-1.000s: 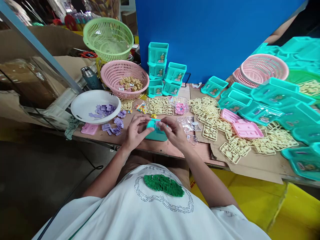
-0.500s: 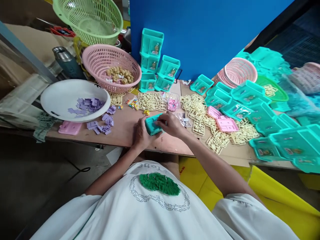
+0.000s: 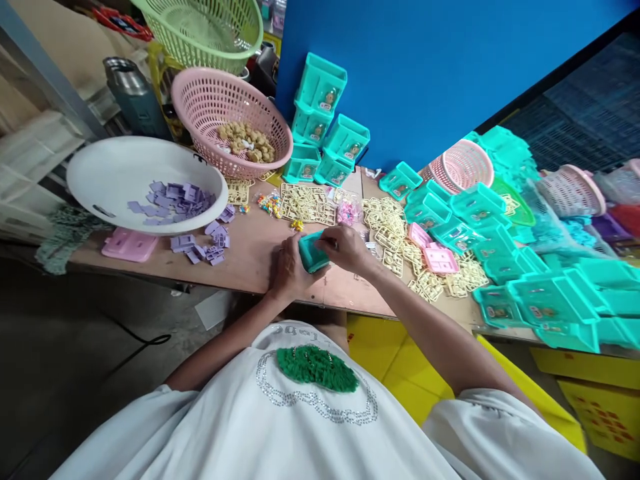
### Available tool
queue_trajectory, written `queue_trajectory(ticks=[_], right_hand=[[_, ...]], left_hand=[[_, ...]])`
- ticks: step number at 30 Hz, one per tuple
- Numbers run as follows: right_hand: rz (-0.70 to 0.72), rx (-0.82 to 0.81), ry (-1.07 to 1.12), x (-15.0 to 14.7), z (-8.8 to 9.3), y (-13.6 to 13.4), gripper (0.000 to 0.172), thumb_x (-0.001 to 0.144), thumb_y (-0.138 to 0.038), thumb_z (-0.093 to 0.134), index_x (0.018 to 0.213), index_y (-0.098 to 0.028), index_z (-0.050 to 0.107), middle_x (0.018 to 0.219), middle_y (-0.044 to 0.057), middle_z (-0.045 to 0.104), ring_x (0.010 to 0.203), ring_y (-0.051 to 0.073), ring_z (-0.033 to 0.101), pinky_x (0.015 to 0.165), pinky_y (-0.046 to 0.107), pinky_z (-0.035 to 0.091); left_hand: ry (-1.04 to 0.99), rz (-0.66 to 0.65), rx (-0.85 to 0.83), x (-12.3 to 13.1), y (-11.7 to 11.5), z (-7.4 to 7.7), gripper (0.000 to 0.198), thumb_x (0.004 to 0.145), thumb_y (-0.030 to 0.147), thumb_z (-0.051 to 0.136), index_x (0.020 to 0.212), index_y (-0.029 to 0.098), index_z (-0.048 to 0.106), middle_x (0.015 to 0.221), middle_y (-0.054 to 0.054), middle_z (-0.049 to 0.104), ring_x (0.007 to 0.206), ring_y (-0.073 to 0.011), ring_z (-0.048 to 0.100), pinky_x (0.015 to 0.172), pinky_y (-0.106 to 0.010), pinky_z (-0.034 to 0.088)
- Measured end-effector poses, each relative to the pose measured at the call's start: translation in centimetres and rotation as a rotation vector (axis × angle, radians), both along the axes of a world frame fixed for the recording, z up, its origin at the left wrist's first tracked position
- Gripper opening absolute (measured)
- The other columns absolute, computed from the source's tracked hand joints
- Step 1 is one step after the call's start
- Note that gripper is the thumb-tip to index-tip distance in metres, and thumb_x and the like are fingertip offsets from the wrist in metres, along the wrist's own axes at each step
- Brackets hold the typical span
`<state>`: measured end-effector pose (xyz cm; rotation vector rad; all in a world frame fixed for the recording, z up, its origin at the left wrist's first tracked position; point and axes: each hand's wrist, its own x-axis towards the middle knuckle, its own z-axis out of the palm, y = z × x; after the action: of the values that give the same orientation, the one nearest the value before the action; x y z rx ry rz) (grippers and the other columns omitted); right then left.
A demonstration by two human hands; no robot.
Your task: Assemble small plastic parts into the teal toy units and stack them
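In front of my body, near the table's front edge, a small teal plastic box [image 3: 311, 253] is held up in my left hand [image 3: 290, 268], whose fingers wrap its left side and underside. My right hand [image 3: 346, 248] is at the box's right rim, fingers pinched together; whatever they hold, if anything, is too small to make out. Just beyond the box lie small yellow pieces [image 3: 297, 225] and a bag of colourful bits [image 3: 270, 204]. Cream plastic part frames [image 3: 309, 203] and a pack of pink pieces [image 3: 349, 212] lie farther back.
A white bowl of purple parts [image 3: 95, 180] and a pink basket [image 3: 195, 93] stand left. Stacked teal boxes [image 3: 323, 83] rise at the back. More teal boxes [image 3: 545, 293] crowd the right, beside pink trays [image 3: 440, 259]. A blue panel [image 3: 400, 73] stands behind.
The camera view has turned, showing more of the right side. The teal box has tilted in my left hand, and my right hand has shifted from its middle to its right rim.
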<state>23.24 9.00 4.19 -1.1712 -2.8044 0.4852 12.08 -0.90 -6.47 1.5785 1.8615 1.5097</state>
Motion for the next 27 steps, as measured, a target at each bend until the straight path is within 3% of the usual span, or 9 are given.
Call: queue_trajectory(ticks=[6, 12, 15, 22, 27], right_hand=[[-0.015, -0.034, 0.0, 0.0, 0.3, 0.0, 0.018, 0.085, -0.022, 0.064, 0.072, -0.014, 0.074, 0.065, 0.004, 0.063, 0.065, 0.016, 0.052, 0.062, 0.026, 0.036], [-0.017, 0.035, -0.106, -0.8, 0.4, -0.4, 0.018, 0.085, -0.021, 0.063, 0.074, -0.015, 0.075, 0.068, 0.007, 0.067, 0.073, 0.02, 0.058, 0.064, 0.028, 0.038], [-0.035, 0.108, -0.202, -1.5, 0.5, -1.0, 0.019, 0.087, -0.02, 0.061, 0.075, -0.015, 0.074, 0.072, 0.01, 0.07, 0.081, 0.024, 0.061, 0.07, 0.032, 0.04], [0.001, 0.281, -0.245, -2.8, -0.4, -3.8, 0.027, 0.09, -0.012, 0.047, 0.08, -0.012, 0.073, 0.078, 0.014, 0.069, 0.073, 0.024, 0.058, 0.096, 0.042, 0.038], [-0.065, 0.249, -0.337, -3.8, -0.1, -4.0, 0.027, 0.088, -0.008, 0.046, 0.087, -0.01, 0.073, 0.082, 0.015, 0.071, 0.076, 0.025, 0.06, 0.095, 0.043, 0.038]], left_hand=[[-0.018, -0.019, -0.004, -0.1, 0.0, -0.1, 0.082, 0.072, 0.051, 0.085, 0.135, 0.02, 0.042, 0.126, -0.018, 0.063, 0.116, -0.0356, 0.064, 0.097, -0.046, 0.051], [-0.011, -0.028, 0.012, -0.2, 0.1, -0.3, 0.082, 0.073, 0.049, 0.084, 0.135, 0.019, 0.041, 0.129, -0.019, 0.062, 0.118, -0.0367, 0.062, 0.098, -0.048, 0.049], [-0.004, -0.036, 0.009, -0.2, 0.1, -0.4, 0.078, 0.074, 0.046, 0.082, 0.135, 0.02, 0.041, 0.126, -0.018, 0.063, 0.116, -0.0357, 0.062, 0.099, -0.047, 0.049], [-0.021, 0.017, -0.014, 0.0, 0.5, -0.5, 0.062, 0.078, 0.042, 0.077, 0.128, 0.02, 0.047, 0.118, -0.017, 0.065, 0.11, -0.0351, 0.064, 0.096, -0.045, 0.049], [-0.046, -0.016, 0.025, -0.1, 0.8, -1.2, 0.061, 0.081, 0.043, 0.074, 0.13, 0.018, 0.047, 0.119, -0.018, 0.065, 0.115, -0.0365, 0.062, 0.099, -0.047, 0.048]])
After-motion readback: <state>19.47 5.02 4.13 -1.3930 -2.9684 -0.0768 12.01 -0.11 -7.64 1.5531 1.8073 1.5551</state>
